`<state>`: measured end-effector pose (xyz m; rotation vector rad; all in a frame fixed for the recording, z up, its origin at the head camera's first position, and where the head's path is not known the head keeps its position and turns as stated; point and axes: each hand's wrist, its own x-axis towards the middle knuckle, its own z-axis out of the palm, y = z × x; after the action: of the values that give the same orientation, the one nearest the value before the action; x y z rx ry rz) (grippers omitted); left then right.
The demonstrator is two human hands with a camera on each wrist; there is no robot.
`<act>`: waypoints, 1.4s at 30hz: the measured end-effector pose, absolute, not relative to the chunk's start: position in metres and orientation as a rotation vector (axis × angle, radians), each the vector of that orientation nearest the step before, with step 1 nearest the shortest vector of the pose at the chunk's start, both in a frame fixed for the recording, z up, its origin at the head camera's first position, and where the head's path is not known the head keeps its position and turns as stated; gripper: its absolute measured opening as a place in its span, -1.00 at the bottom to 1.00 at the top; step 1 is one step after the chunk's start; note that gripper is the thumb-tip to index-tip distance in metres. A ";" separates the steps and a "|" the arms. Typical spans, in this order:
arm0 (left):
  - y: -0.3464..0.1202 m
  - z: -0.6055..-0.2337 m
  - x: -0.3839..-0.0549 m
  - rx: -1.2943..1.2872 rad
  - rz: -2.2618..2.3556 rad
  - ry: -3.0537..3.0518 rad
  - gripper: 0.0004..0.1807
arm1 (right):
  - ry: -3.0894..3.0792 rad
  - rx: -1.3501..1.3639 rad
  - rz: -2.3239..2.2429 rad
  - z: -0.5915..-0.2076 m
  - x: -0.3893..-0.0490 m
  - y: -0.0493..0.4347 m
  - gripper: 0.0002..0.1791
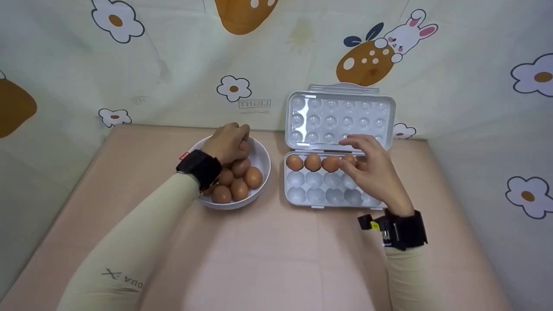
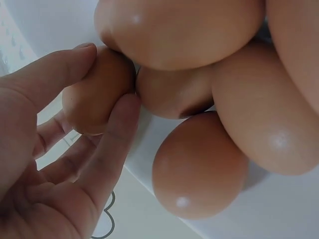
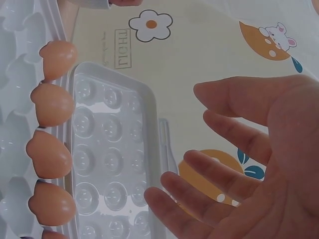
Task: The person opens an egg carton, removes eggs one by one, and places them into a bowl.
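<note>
Centre frame, the left hand (image 1: 227, 142) pinches an egg (image 2: 97, 92) in the bowl (image 1: 262, 158) — next it needs lifting clear. The right hand (image 1: 373, 170) hovers slack-fingered over the egg tray (image 1: 317, 196), empty.

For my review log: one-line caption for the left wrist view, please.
Left hand pinches one brown egg between thumb and fingers, beside other eggs in the white bowl.

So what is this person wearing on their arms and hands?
Both hands are bare. Long, snug cream sleeves cover both arms, the left one printed with grey lettering near the elbow. Each wrist carries a black strap-on device: the left has a small red tag, the right a yellow mark.
</note>
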<state>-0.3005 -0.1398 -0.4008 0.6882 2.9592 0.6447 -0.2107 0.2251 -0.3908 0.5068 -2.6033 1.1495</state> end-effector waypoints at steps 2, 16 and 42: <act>-0.140 -0.400 -0.299 0.669 0.649 2.955 -0.72 | -2.607 0.509 1.152 -0.390 -0.211 0.226 -0.51; -0.133 -0.387 -0.268 0.705 0.528 3.168 -0.60 | -2.757 0.487 0.767 -0.392 -0.210 0.248 -0.37; -0.088 -0.394 -0.203 0.891 0.996 3.249 -0.43 | -3.152 0.199 0.766 -0.411 -0.221 0.268 -0.28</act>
<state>-0.2028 -0.0884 -0.3941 0.8913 3.2485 0.9965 -0.2205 0.2678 -0.4113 0.1989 -3.1517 0.7662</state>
